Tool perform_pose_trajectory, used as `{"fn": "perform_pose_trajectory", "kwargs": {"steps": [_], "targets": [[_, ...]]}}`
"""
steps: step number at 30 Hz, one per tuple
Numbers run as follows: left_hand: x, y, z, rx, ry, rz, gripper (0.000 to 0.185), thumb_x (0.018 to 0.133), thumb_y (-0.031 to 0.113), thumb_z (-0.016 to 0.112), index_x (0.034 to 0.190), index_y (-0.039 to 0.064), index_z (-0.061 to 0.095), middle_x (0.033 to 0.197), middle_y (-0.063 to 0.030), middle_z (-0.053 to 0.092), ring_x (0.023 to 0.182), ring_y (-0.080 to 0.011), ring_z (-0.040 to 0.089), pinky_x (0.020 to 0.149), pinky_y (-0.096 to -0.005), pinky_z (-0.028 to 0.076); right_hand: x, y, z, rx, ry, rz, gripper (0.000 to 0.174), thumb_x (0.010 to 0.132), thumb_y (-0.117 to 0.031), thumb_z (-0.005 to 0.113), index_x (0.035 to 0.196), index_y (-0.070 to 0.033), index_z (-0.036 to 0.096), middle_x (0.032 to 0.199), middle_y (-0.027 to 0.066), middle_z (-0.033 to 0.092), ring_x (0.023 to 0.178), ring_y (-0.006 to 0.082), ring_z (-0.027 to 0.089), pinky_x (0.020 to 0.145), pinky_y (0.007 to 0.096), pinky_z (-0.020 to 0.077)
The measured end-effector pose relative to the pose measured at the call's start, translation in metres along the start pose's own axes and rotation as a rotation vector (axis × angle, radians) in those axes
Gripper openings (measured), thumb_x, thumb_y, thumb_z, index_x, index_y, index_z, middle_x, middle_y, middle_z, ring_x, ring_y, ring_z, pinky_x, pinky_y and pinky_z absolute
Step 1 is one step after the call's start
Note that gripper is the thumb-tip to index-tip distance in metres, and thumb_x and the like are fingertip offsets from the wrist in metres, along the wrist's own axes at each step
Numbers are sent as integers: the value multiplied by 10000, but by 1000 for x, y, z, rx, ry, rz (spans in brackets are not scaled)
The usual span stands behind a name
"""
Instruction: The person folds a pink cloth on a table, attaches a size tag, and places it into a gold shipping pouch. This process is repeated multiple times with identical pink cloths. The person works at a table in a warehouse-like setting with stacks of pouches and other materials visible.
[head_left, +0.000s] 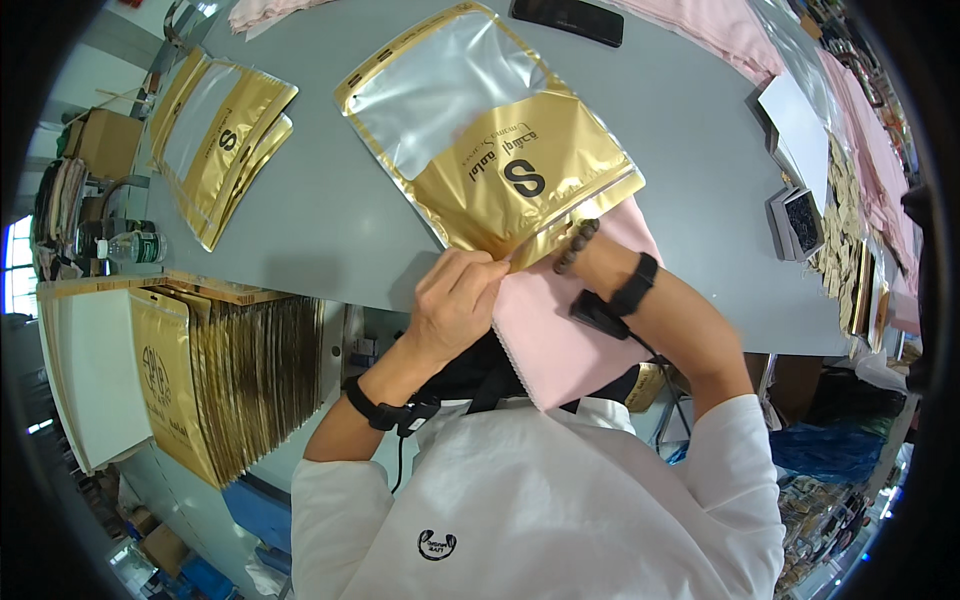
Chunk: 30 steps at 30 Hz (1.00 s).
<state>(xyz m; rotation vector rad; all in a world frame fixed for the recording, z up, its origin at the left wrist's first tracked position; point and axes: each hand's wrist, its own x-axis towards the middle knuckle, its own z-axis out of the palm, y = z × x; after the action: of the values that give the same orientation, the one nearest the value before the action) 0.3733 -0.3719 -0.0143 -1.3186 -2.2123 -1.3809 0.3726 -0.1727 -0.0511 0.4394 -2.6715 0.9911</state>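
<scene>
A large gold plastic pouch with a see-through window (450, 112) lies tilted on the grey table before me. My left hand (459, 296) pinches the edge of its near end between thumb and fingers. My right hand (480, 124) is inside the pouch, faintly seen through the window; its wrist, with a bead bracelet, enters at the near end. What its fingers do cannot be told. A folded pale pink cloth (559, 330) with a zigzag-cut edge hangs from under the pouch's near end towards my lap, below my right wrist.
Gold pouches (217, 142) are stacked at the table's left. A box (101, 375) full of upright gold pouches stands lower left, near a plastic bottle (135, 247). A black phone (570, 21) lies at the far edge. Pink cloth (705, 34), white cards (799, 127) and tags (844, 255) are at right.
</scene>
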Motion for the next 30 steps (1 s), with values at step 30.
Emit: {"fn": "perform_pose_trajectory", "kwargs": {"steps": [30], "targets": [[-5,-3,0,-83,38,-134,166,790,-13,840,935,33,775,821,-71,680,696,-221,639,617,-326,521,-38,-13,-69,-256,-102,55,462,862,-185,722,1288,-30,634,1305,209,616,1250,425,543,1091,510,422]]}}
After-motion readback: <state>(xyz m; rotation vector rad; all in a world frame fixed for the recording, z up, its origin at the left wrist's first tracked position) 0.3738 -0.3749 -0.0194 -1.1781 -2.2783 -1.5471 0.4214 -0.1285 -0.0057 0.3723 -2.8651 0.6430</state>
